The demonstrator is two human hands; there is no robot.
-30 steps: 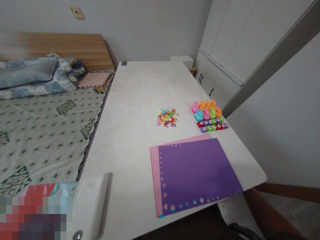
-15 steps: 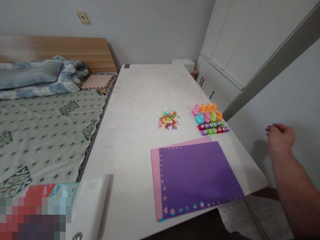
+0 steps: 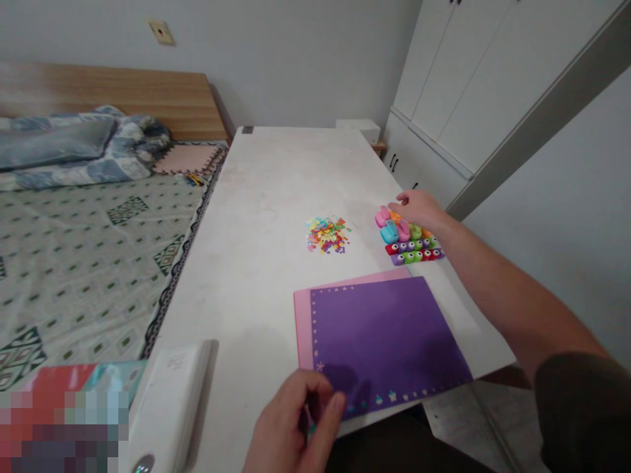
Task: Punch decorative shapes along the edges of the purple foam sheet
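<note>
My left hand (image 3: pixel 290 427) pinches the near left corner of the purple sheet (image 3: pixel 384 341), which lies on a pink sheet (image 3: pixel 302 322) at the table's front edge. My right hand (image 3: pixel 418 208) reaches over the cluster of small coloured paper punches (image 3: pixel 407 240) at the right side of the white table (image 3: pixel 276 197). Its curled fingers rest on the far punches; whether they grip one is unclear. A small heap of coloured paper cut-outs (image 3: pixel 328 234) lies left of the punches.
A white device (image 3: pixel 170 407) sits at the table's near left corner. A bed with a patterned cover (image 3: pixel 89 263) and a blue quilt (image 3: pixel 73 148) runs along the left. White cupboards (image 3: pixel 458 79) stand at the right, with a small white box (image 3: pixel 358 129) beyond the table.
My right hand came from beside the table up over the punches. My left hand entered from below and took the purple sheet's corner.
</note>
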